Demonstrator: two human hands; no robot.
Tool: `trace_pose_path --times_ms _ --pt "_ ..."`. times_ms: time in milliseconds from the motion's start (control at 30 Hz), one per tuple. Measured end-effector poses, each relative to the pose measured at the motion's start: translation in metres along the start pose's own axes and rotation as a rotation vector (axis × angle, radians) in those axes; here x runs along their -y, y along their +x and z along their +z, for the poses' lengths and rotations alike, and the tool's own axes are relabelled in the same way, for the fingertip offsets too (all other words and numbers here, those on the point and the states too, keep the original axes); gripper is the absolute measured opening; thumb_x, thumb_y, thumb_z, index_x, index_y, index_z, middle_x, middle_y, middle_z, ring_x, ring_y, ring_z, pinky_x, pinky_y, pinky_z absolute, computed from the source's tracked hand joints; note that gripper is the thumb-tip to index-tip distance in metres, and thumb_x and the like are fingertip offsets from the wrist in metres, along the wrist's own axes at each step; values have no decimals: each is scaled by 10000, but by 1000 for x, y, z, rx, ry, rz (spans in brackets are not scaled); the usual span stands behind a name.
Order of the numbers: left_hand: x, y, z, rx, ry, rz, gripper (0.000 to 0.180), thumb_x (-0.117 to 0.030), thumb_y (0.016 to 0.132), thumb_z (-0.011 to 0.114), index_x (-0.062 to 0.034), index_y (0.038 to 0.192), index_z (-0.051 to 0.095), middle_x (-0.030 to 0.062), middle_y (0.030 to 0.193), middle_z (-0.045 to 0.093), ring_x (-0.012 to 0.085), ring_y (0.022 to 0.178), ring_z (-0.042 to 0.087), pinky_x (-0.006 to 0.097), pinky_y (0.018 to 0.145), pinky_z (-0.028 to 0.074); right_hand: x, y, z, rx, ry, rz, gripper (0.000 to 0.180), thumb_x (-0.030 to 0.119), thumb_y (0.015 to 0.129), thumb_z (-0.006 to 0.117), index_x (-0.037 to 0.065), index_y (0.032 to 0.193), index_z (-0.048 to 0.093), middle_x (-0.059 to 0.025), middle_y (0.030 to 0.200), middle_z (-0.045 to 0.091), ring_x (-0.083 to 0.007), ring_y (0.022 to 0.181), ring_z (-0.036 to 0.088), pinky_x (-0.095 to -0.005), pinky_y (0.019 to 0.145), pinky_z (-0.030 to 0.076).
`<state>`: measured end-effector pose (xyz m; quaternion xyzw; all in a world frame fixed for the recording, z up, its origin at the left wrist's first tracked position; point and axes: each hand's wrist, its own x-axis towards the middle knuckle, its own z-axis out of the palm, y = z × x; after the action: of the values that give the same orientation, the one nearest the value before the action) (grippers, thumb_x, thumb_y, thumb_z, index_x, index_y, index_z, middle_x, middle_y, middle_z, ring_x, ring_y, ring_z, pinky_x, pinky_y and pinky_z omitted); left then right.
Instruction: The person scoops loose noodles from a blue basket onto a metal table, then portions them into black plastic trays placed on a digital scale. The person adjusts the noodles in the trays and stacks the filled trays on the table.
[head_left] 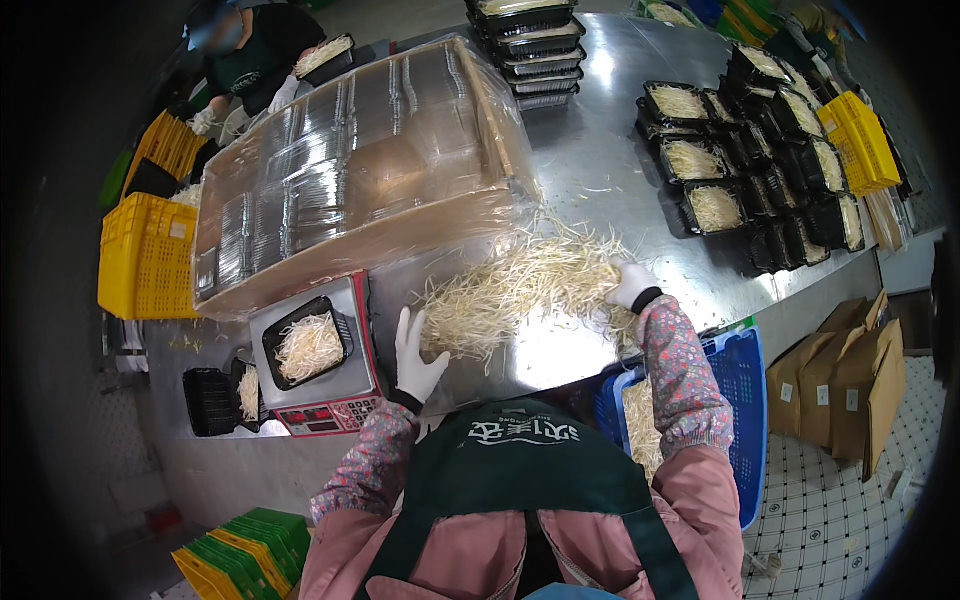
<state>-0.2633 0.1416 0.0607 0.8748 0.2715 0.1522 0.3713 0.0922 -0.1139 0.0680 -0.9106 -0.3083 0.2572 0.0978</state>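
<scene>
A loose heap of pale bean sprouts (515,290) lies on the steel table (600,170) in front of me. My left hand (415,355), in a white glove, rests flat and open at the heap's left edge. On the right side of the heap my right hand (630,285), also gloved, presses into the sprouts with fingers curled in them. To my left a black tray of sprouts (308,345) sits on a small scale (320,385) with a red keypad.
A big plastic-wrapped carton of empty black trays (350,170) stands behind the heap. Filled black trays (760,150) cover the far right, stacked trays (530,45) the back. A blue crate with sprouts (700,400) is at my right. Another person (250,60) works far left beside yellow crates (145,255).
</scene>
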Motion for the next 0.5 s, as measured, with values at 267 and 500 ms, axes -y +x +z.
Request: trace_pose_path --times_ms 267,500 --pt "41 -30 24 -150 -1191 -1019 581 -326 902 610 -115 1395 386 145 1410 402 290 1233 448 460 982 398 13 -9 -34 87 917 -166 549 -80 677 687 -45 1208 552 -81 969 675 -122 820 636 -261 730 528" --pt "22 87 108 -174 -1161 -767 487 -227 828 704 9 1216 525 117 1097 618 244 959 615 367 787 516 97 33 32 -78 45 -378 847 349 627 775 69 1356 445 -213 1406 394 -383 1271 405 -412 1064 357"
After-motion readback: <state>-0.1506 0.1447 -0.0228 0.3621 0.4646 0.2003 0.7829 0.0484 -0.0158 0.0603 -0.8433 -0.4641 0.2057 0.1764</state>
